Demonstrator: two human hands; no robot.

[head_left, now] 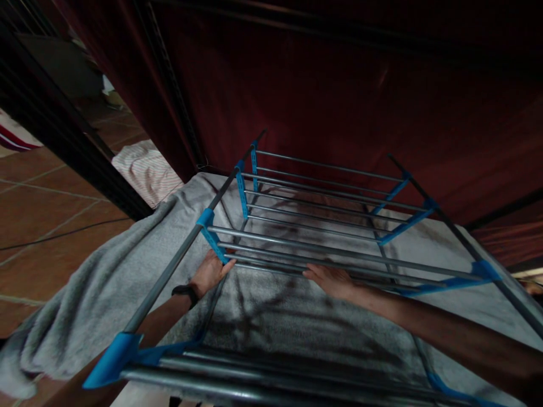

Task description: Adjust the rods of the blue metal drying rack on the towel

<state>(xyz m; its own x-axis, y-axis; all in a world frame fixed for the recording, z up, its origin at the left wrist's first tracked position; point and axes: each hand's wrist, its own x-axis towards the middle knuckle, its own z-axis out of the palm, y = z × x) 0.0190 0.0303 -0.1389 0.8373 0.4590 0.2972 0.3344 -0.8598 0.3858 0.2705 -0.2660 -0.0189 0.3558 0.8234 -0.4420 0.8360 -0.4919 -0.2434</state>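
A rack of grey metal tubes with blue plastic brackets [243, 195] lies across a grey blanket, several tiers of tubes running crosswise. My left hand [208, 272], with a dark band at its wrist, is closed around the lower end of a blue bracket [214, 240] on the left side. Its thumb lies by the tube ends, and its other fingers are partly hidden behind the bracket. Toward the middle, my right hand [330, 280] has its fingers curled on the lowest metal tube [271, 269] of the same tier. That arm reaches in from the right, beneath the side pole.
The grey blanket [127, 271] spreads under the rack and hangs off to the left. A dark red curtain [339, 102] stands behind, with a black metal post [63, 124] at left. A striped cloth [146, 169] and a cable [63, 233] lie near the tiled floor [51, 198].
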